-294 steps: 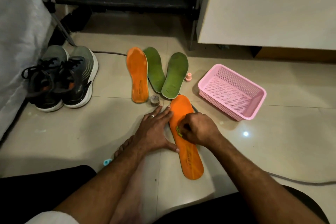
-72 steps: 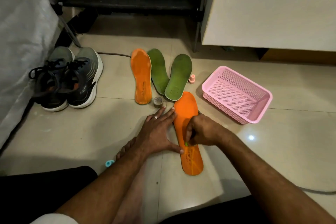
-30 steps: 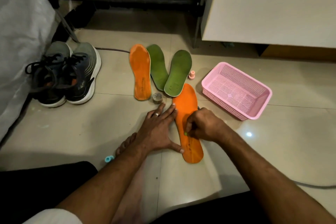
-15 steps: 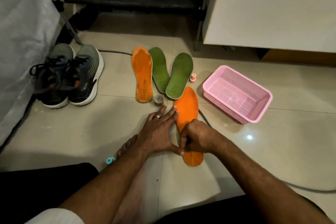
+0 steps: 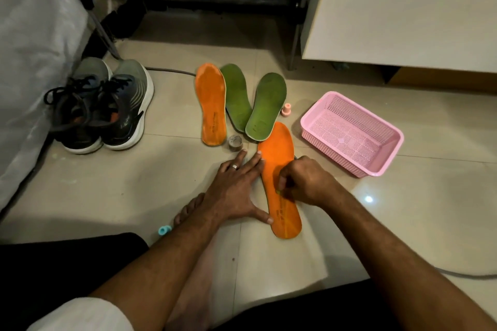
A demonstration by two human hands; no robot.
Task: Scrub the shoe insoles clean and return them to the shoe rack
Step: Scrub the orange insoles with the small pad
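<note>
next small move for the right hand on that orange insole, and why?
Probably draw the right hand down toward the heel end, scrubbing as it goes. Its grip is curled round a small greenish scrubber at mid-length of the near orange insole, and the heel stretch below lies uncovered. The left hand lies flat, fingers and thumb against the insole's edge, bracing it.

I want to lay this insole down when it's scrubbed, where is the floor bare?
Bare tile lies between the shoes and the left hand, and below the pink basket. Crowded: the other insoles and small tin just above the hands.
</note>
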